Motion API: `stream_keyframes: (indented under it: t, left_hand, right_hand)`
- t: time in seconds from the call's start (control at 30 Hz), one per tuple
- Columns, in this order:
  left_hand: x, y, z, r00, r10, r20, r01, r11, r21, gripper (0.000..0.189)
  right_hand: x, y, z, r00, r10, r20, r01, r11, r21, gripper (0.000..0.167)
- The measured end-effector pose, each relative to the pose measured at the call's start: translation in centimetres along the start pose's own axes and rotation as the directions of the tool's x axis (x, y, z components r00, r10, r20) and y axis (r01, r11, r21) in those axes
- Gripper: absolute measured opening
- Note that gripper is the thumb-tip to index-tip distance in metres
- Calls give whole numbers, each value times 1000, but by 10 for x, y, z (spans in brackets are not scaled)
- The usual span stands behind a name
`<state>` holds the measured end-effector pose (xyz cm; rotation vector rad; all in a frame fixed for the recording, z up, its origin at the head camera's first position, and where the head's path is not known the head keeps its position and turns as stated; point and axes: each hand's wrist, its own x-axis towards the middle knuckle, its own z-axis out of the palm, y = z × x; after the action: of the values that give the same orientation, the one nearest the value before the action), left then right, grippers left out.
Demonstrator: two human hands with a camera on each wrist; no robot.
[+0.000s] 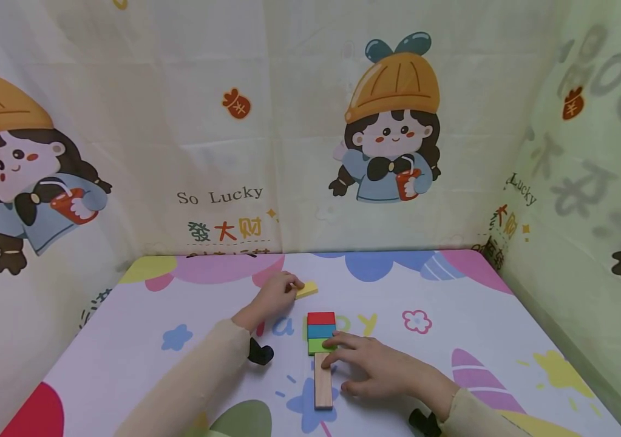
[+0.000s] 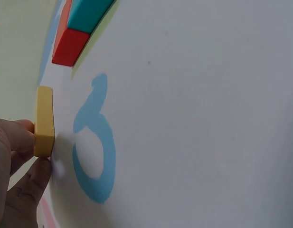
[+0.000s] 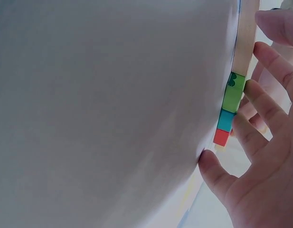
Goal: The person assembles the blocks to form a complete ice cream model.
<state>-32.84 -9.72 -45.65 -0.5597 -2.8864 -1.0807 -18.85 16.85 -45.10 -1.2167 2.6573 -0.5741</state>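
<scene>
My left hand [image 1: 273, 296] reaches across the table and pinches the near end of a flat yellow block [image 1: 309, 289] between thumb and fingers; the left wrist view shows that grip up close. Closer to me, a red block [image 1: 321, 318], a blue block [image 1: 321, 331] and a green block [image 1: 316, 346] lie side by side in a row. A long plain wooden block [image 1: 323, 388] extends from the green one toward me. Over the right side of this row, my right hand [image 1: 376, 364] is spread, fingertips at the green and wooden blocks.
A white tabletop [image 1: 397, 297] printed with colourful shapes and letters carries the blocks. Behind it hangs a cream cloth [image 1: 299, 133] with cartoon figures, and a similar cloth [image 1: 572, 200] runs along the right side. Black straps [image 1: 260, 352] sit at the wrists.
</scene>
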Motion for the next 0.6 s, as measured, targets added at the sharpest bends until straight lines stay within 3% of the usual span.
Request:
stream_keyframes:
  t: [0.6]
  left_hand:
    - [-7, 22, 11, 992, 51, 114, -47, 998, -39, 17]
  right_hand:
    - [0, -1, -2, 1000, -3, 16, 3, 1000, 3, 42]
